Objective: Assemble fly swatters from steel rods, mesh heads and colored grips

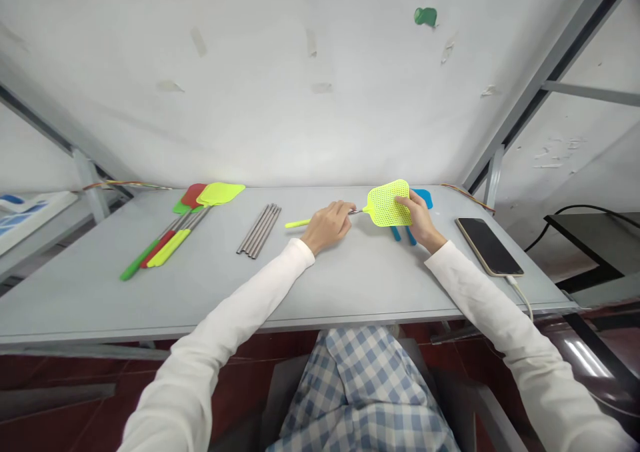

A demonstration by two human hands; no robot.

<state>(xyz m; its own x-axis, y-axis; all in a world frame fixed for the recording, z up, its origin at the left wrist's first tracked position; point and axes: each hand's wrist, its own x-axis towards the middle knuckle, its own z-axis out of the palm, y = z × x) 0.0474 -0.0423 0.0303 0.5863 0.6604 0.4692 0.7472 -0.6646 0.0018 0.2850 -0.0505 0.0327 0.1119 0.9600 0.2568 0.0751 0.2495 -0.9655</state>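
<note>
A yellow-green fly swatter (385, 204) is held crosswise above the table between my two hands. My left hand (329, 227) is closed round its metal rod, and the yellow handle (297, 223) sticks out to the left of the fist. On the right, my right hand (419, 220) pinches the perforated head by its right edge. Partly hidden behind that head and hand are blue swatter parts (423, 197), with blue handle ends showing below. Left of my left hand lie several bare metal rods (259, 231) side by side.
Swatters with green, red and yellow handles (170, 247) lie piled at the table's left. A phone (489, 247) with a white cable rests near the right end of the grey table (210, 305). A white wall (250, 105) stands behind; metal frame posts (493, 179) flank both sides.
</note>
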